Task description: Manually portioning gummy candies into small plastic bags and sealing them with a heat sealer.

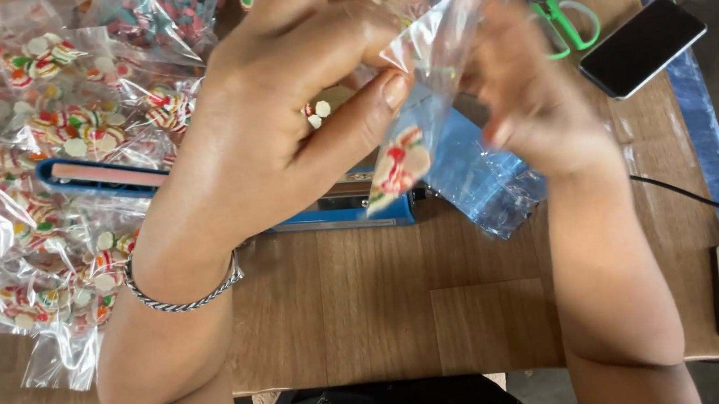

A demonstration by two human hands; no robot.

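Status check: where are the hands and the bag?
Left hand and right hand both pinching one small clear bag, candies at its bottom. Raised over blue heat sealer. Filled bags piled left; scissors, phone right.

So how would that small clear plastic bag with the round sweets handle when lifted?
The small clear plastic bag probably stays floppy: its film creases between the left hand and right hand. It is likely bottom-heavy, since the sweets sit low. The glossy film may be slippery.

Heat sealer on table, bagged sweets left, phone right.
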